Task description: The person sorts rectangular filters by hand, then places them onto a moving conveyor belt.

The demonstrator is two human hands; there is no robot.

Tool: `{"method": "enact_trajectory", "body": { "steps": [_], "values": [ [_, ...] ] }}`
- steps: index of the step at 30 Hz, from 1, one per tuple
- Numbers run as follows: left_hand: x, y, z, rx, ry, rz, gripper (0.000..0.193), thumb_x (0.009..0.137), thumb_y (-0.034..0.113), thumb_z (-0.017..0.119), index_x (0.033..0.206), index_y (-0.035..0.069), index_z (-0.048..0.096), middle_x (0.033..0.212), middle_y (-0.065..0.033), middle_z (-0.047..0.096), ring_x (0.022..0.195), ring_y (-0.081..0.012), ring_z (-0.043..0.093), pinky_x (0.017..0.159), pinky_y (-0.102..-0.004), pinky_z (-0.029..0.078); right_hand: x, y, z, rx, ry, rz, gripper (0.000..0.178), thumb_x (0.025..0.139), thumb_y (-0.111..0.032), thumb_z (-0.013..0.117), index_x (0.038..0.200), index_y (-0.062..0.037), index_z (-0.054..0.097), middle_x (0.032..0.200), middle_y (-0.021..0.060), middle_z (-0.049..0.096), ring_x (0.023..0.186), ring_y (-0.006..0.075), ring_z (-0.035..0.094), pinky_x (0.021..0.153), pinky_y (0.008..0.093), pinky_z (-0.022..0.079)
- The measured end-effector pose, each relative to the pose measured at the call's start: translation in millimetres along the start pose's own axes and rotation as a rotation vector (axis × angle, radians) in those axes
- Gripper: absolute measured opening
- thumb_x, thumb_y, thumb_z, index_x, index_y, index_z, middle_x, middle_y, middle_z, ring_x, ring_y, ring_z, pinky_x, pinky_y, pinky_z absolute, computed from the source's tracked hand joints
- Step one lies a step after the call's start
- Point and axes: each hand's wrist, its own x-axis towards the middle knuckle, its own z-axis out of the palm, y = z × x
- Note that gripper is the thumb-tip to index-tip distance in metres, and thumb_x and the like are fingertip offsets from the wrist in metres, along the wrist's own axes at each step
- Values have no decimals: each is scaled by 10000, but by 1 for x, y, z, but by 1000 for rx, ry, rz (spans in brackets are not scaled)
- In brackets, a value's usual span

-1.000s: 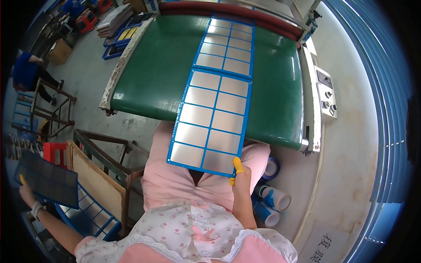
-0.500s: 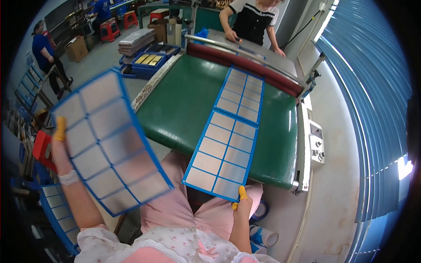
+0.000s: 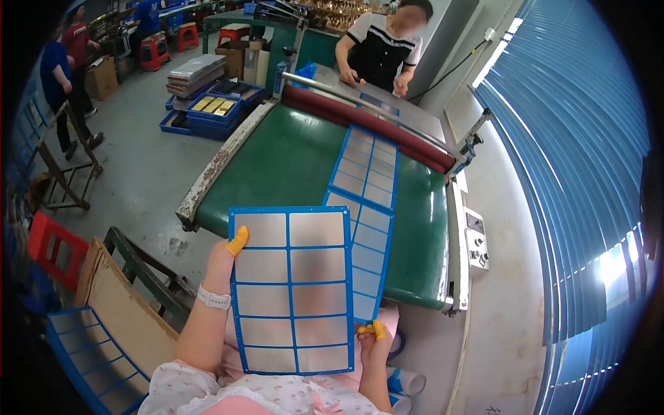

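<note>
My left hand (image 3: 227, 256), with a yellow finger cot, is closed on the left edge of a blue-framed metal sheet (image 3: 321, 297). This sheet stands in front of my lap, its silvery panels split by blue grid lines. At the near end of a second such sheet (image 3: 370, 259) is my right hand (image 3: 374, 335). Its yellow-capped fingers are curled at that sheet's lower edge and appear to pinch it. The second sheet lies partly behind the first, over the green conveyor belt (image 3: 270, 162). Ahead of it a third gridded sheet (image 3: 366, 162) lies on the belt, toward the red roller (image 3: 332, 114).
Beyond the roller, a person (image 3: 380, 55) works at a metal table. A control box (image 3: 476, 238) is on the machine's right side. Another gridded sheet (image 3: 93, 353) leans by a wooden board (image 3: 128, 297) at lower left. Blue crates (image 3: 218, 124) and a red stool (image 3: 55, 252) stand left.
My left hand has swung the held sheet from the left to in front of my lap, now more upright. The view has shifted, and my right hand stays by the second sheet's near end.
</note>
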Motion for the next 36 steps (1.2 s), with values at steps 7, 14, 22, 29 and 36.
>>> {"method": "enact_trajectory", "body": {
  "steps": [7,14,22,29,36],
  "values": [
    [-5,4,-9,-96,33,-141,393,718,361,531,873,0,502,763,-84,548,644,-149,531,547,-237,433,6,2,-3,163,-128,-56,173,755,-109,450,856,29,473,718,130,531,605,201,521,513,262,433],
    [-18,3,-35,-251,154,-123,352,768,335,446,951,35,463,864,-110,545,741,-218,538,627,-325,455,6,-4,5,164,-187,-56,199,774,-85,406,899,55,472,742,162,536,587,187,502,527,239,412],
    [-37,0,-58,-300,265,-40,300,782,309,433,905,46,510,834,-81,554,721,-184,538,606,-294,449,4,-5,3,119,-201,-69,232,782,-77,399,960,57,462,734,155,534,549,155,475,526,222,391],
    [-39,-5,-50,-301,257,-51,298,785,308,429,907,50,513,850,-81,553,738,-191,537,624,-301,450,7,-6,3,96,-250,-60,279,786,-89,403,1029,46,426,744,157,539,538,144,468,524,223,388],
    [-37,-14,-34,-214,270,-116,322,785,309,430,959,42,476,881,-93,544,763,-191,533,644,-311,450,10,-10,10,100,-261,-61,284,802,-104,376,1040,44,419,744,163,544,534,141,471,523,220,389]
  ]
}}
